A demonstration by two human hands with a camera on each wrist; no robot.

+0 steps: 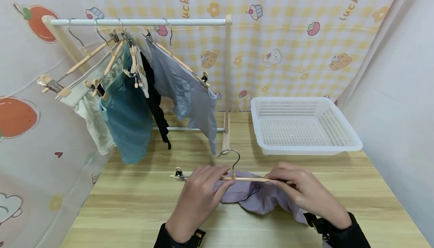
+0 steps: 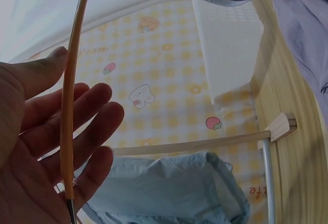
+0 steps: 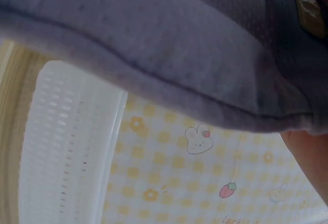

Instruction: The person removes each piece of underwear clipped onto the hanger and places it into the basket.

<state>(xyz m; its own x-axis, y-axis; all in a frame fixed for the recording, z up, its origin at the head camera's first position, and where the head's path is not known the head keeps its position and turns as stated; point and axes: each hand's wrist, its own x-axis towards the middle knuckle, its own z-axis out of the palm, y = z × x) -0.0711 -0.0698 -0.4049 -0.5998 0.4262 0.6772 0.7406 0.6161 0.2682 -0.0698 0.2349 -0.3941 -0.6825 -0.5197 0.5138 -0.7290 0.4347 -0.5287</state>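
Note:
A wooden clip hanger (image 1: pixel 251 179) with a metal hook (image 1: pixel 236 160) lies level across both hands, over the front of the table. My left hand (image 1: pixel 202 192) holds its bar between thumb and fingers, left of the hook. At the bar's left end, beyond that hand, a clip (image 1: pixel 178 172) bears no cloth. My right hand (image 1: pixel 300 187) pinches the right end, where the clip is mostly covered by fingers. A light purple garment (image 1: pixel 261 202) hangs from that end and droops in folds below the bar. In the right wrist view, its cloth (image 3: pixel 154 44) covers most of the hand.
A rack (image 1: pixel 142 22) at the back left carries several clip hangers with clothes, among them blue shorts (image 1: pixel 130 108) and a grey-blue garment (image 1: pixel 184 78). A white plastic basket (image 1: pixel 308 152) stands at the back right. A patterned curtain (image 1: pixel 288 75) hangs behind.

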